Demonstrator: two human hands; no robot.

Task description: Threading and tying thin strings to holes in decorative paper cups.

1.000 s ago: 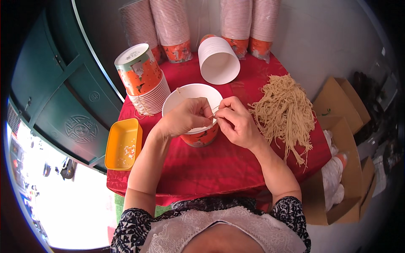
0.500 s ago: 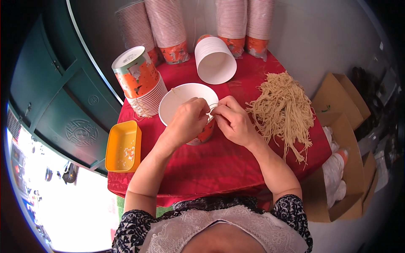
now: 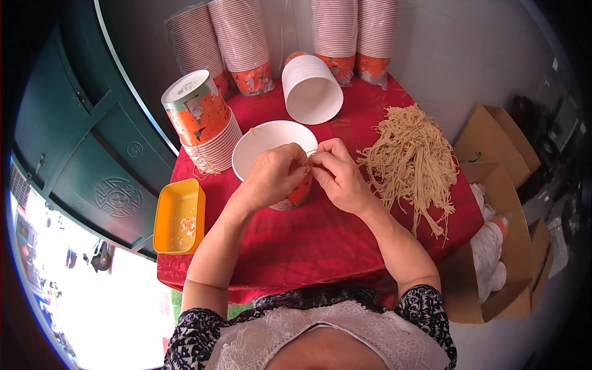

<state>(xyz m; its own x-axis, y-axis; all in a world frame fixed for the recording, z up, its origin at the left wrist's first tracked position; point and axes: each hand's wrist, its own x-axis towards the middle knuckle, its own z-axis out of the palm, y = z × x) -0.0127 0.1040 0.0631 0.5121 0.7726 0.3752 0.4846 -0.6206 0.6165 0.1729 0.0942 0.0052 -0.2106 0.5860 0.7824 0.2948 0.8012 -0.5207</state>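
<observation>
Both your left hand (image 3: 276, 174) and right hand (image 3: 339, 175) pinch a thin cord (image 3: 312, 152) at the paper tub (image 3: 266, 140); expect the cord light, limp; hold near its ends.

Workshop, likely: tub stacks (image 3: 240, 37), cord heap (image 3: 413, 154), cardboard boxes (image 3: 517, 231); doorway (image 3: 117, 302) washed out.
</observation>
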